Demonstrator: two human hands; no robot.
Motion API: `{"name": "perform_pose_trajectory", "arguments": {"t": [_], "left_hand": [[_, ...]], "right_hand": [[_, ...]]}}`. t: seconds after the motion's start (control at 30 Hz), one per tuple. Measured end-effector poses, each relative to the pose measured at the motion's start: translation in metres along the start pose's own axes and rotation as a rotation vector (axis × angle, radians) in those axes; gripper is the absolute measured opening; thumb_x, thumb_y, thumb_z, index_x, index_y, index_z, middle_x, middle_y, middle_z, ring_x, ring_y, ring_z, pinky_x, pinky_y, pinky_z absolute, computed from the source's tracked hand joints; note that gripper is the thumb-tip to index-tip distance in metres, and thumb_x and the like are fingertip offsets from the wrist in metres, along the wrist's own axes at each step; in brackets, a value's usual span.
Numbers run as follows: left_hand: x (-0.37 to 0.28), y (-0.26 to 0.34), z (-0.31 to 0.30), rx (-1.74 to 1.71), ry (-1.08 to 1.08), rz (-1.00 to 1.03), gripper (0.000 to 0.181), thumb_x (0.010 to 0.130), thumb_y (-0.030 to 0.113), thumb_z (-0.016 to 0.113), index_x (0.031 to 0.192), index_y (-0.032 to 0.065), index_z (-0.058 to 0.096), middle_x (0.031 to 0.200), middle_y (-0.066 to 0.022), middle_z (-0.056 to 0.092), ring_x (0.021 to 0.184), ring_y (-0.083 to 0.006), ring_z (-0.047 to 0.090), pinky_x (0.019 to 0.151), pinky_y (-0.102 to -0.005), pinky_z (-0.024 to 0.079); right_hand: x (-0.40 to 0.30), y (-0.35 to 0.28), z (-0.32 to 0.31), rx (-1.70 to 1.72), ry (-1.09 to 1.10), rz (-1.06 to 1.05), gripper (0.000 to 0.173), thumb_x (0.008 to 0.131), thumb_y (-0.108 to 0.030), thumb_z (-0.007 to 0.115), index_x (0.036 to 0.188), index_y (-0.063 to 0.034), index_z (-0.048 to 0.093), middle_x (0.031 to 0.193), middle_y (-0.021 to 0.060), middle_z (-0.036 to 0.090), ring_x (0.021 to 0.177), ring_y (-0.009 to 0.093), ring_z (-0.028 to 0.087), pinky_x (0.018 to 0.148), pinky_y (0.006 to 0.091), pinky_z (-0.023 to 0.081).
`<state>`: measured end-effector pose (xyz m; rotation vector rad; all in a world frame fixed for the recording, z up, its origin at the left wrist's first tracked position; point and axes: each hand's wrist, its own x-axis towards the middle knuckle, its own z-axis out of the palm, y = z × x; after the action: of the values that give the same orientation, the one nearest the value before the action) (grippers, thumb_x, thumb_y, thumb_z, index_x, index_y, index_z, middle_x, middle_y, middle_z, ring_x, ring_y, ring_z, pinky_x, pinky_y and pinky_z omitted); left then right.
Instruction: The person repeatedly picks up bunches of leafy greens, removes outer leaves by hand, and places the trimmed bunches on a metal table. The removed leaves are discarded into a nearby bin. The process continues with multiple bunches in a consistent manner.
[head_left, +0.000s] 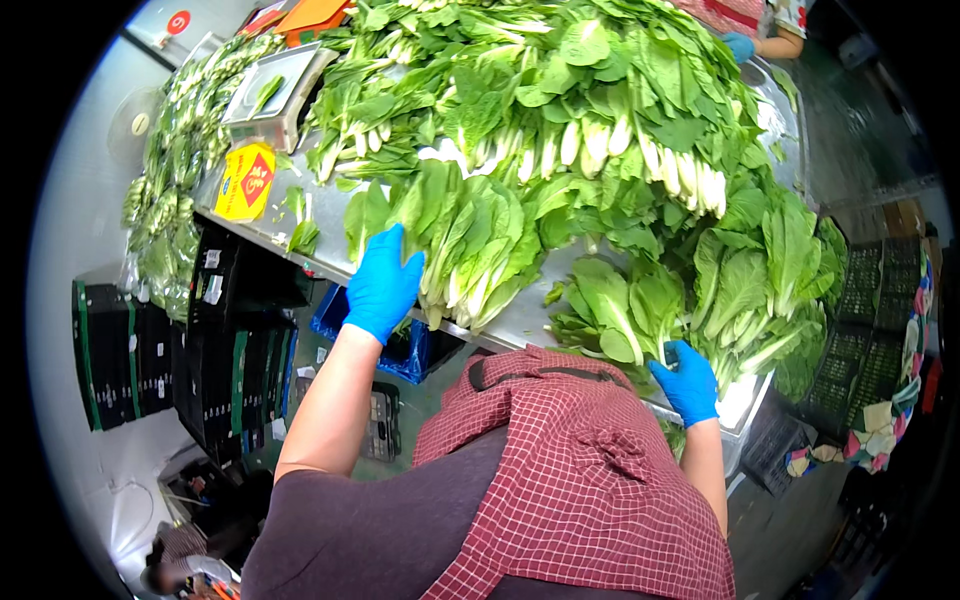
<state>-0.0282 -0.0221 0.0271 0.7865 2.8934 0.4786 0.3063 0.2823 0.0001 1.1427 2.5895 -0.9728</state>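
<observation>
My left hand (384, 285), in a blue glove, rests at the left end of a row of leafy greens (472, 247) near the table's front edge. Its thumb stands apart from the fingers, and the fingertips touch leaves. My right hand (686, 382), gloved alike, has its thumb and fingers closed around the pale stem base of a leafy green (654, 304). Some fingertips are hidden there. Beside that plant, more loose greens (604, 300) lie with their leaves pointing away from me. A further pile of greens (757, 270) sits just right of my right hand.
A large heap of greens (600, 90) covers the back of the metal table (337, 206). At left stand a weighing scale (281, 82), a yellow card (246, 182), bagged greens (169, 240) and stacked black crates (240, 375). Another person's gloved hand (739, 47) is at far right.
</observation>
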Motion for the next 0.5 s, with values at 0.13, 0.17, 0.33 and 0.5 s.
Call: {"name": "perform_pose_trajectory", "arguments": {"t": [0.13,0.17,0.33,0.5], "left_hand": [[0.01,-0.002,-0.006,-0.092,0.132,-0.042,0.038,0.079,0.027,0.068,0.107,0.0041,0.057,0.104,-0.0162,0.058,0.095,-0.032,0.057,0.082,-0.0391,0.046],[0.011,0.0,-0.009,-0.105,0.168,-0.035,0.033,0.078,0.021,0.069,0.104,0.0043,0.058,0.096,-0.0137,0.059,0.088,-0.0285,0.058,0.077,-0.0376,0.046],[0.01,0.059,-0.014,-0.401,0.119,0.013,0.022,0.086,0.013,0.062,0.107,0.0049,0.058,0.091,-0.0014,0.056,0.075,-0.0098,0.048,0.069,-0.0241,0.042],[0.004,0.141,0.025,-0.706,-0.234,0.184,0.021,0.084,0.002,0.061,0.104,0.0058,0.06,0.087,-0.0002,0.057,0.079,-0.0085,0.053,0.073,-0.0224,0.044]], "right_hand": [[0.0,0.01,0.003,0.065,0.094,-0.051,0.031,0.076,-0.031,0.068,0.095,-0.0074,0.064,0.088,0.0136,0.066,0.077,0.029,0.063,0.068,0.038,0.049],[0.0,0.009,0.0,0.063,0.121,-0.05,0.029,0.077,-0.031,0.067,0.093,-0.0072,0.064,0.088,0.0136,0.066,0.077,0.029,0.063,0.068,0.0381,0.049],[-0.001,0.021,-0.011,0.435,0.34,0.16,0.024,0.081,-0.025,0.066,0.096,-0.006,0.063,0.078,0.009,0.065,0.066,0.018,0.061,0.062,0.0323,0.048],[0.026,0.075,-0.038,0.555,0.809,0.215,0.031,0.078,-0.016,0.07,0.105,-0.0063,0.06,0.084,0.0051,0.06,0.068,0.014,0.054,0.062,0.0294,0.046]]}}
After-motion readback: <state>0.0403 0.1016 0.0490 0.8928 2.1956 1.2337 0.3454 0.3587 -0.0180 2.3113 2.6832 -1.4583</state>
